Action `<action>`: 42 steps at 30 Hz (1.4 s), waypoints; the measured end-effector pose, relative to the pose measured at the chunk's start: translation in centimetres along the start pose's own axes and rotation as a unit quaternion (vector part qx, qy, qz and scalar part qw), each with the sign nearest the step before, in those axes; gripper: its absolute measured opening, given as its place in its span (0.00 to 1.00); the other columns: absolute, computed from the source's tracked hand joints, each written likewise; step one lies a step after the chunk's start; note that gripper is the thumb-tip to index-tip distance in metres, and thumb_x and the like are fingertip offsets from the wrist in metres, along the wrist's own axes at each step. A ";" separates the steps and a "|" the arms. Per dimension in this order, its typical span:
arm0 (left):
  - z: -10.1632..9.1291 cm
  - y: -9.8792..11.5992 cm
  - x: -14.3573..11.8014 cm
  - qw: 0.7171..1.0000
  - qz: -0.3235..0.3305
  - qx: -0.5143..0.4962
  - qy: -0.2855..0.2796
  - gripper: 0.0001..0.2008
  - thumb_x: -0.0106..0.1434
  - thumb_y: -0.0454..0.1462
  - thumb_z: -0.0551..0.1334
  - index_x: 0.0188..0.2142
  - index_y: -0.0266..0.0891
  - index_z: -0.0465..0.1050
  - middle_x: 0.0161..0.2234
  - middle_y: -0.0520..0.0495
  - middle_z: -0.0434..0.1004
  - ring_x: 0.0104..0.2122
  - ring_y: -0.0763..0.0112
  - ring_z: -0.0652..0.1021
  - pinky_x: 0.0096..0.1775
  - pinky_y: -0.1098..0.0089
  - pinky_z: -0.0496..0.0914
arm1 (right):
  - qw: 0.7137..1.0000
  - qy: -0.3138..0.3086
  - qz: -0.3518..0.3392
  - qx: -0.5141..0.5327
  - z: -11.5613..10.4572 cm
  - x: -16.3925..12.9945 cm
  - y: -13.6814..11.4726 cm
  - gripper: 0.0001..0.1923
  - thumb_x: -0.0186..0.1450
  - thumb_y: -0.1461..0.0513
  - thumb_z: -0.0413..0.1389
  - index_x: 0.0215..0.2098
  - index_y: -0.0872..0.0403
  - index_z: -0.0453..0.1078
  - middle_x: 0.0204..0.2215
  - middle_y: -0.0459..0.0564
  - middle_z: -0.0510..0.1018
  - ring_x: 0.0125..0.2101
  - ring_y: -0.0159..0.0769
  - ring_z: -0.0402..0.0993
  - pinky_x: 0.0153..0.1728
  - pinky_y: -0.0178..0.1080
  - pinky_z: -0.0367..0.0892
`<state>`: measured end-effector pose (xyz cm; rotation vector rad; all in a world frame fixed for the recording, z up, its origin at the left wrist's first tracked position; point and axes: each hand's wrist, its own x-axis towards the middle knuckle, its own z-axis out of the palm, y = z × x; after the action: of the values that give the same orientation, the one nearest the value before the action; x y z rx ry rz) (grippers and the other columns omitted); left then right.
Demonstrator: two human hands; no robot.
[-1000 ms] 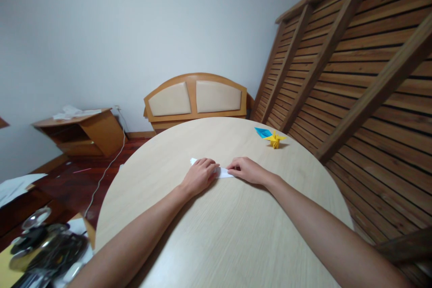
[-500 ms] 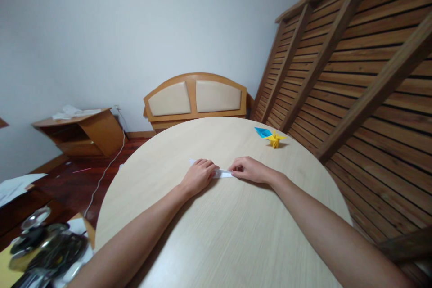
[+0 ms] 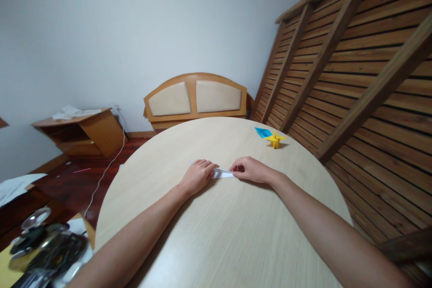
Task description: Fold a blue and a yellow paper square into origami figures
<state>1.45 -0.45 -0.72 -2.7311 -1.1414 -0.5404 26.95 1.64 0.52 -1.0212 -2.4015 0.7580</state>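
A folded white paper [image 3: 222, 173] lies flat on the round light-wood table [image 3: 222, 229], a narrow strip pointing right. My left hand [image 3: 197, 175] rests palm-down on its left part, covering most of it, with only a corner showing beyond the fingers. My right hand [image 3: 250, 170] pinches the paper's right tip with curled fingers. Both forearms stretch across the table towards the paper.
A yellow origami figure [image 3: 276, 140] and a blue folded paper [image 3: 263, 132] sit at the table's far right. A slatted wooden frame [image 3: 354, 67] leans on the right. A headboard [image 3: 195, 96], a low cabinet [image 3: 81, 131] and metal clutter [image 3: 43, 245] lie beyond the table.
My right hand has tightened its fingers on the paper's tip, and less of the white strip shows between my hands. Nothing else has moved.
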 end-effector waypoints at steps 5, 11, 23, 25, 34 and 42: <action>0.1 0.3 0.2 1.000 -0.024 -0.007 0.005 0.10 0.69 0.37 0.60 0.49 0.40 0.74 0.41 0.44 0.81 0.41 0.63 0.79 0.46 0.62 0.70 | 1.000 0.006 -0.007 -0.012 0.1 0.1 -0.1 0.12 0.61 0.63 0.57 0.40 0.55 0.81 0.30 0.49 0.81 0.29 0.34 0.73 0.32 0.34 0.64; -0.6 1.2 0.4 0.999 -0.042 -0.023 -0.002 0.20 0.63 0.52 0.64 0.45 0.39 0.75 0.39 0.43 0.80 0.39 0.60 0.79 0.46 0.60 0.69 | 0.999 0.005 -0.025 -0.026 0.3 0.2 -0.3 0.12 0.61 0.64 0.57 0.40 0.54 0.81 0.30 0.49 0.81 0.28 0.34 0.72 0.31 0.34 0.63; -0.5 0.8 0.2 0.998 -0.052 -0.037 -0.007 0.08 0.67 0.39 0.60 0.41 0.41 0.76 0.37 0.46 0.80 0.38 0.64 0.78 0.44 0.63 0.69 | 0.999 0.010 -0.028 -0.027 0.3 0.2 -0.2 0.11 0.61 0.63 0.57 0.40 0.54 0.81 0.30 0.50 0.81 0.29 0.34 0.73 0.32 0.34 0.64; -0.5 0.9 0.3 0.998 -0.052 -0.032 -0.010 0.11 0.66 0.44 0.62 0.41 0.40 0.76 0.38 0.45 0.79 0.38 0.62 0.78 0.44 0.62 0.69 | 0.999 0.009 -0.027 -0.031 0.3 0.3 -0.2 0.11 0.61 0.63 0.57 0.40 0.54 0.81 0.30 0.50 0.80 0.29 0.34 0.72 0.32 0.34 0.64; -1.1 0.0 -0.3 0.998 0.017 -0.049 -0.019 0.10 0.69 0.39 0.59 0.47 0.41 0.74 0.43 0.46 0.79 0.42 0.63 0.76 0.49 0.62 0.67 | 0.999 0.008 -0.023 -0.024 0.2 0.2 -0.4 0.11 0.61 0.63 0.58 0.39 0.55 0.81 0.30 0.50 0.81 0.29 0.34 0.73 0.32 0.34 0.64; -0.4 0.8 0.5 0.998 -0.058 -0.029 -0.024 0.08 0.68 0.40 0.60 0.42 0.42 0.77 0.39 0.46 0.80 0.40 0.63 0.77 0.46 0.62 0.67 | 0.998 0.015 -0.038 -0.045 0.3 0.3 -0.5 0.11 0.61 0.65 0.57 0.39 0.54 0.81 0.31 0.50 0.81 0.29 0.34 0.73 0.33 0.33 0.64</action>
<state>2.21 -0.82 -0.13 -2.7546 -1.3228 -0.5324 26.29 1.53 0.60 -0.9612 -2.4527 0.6100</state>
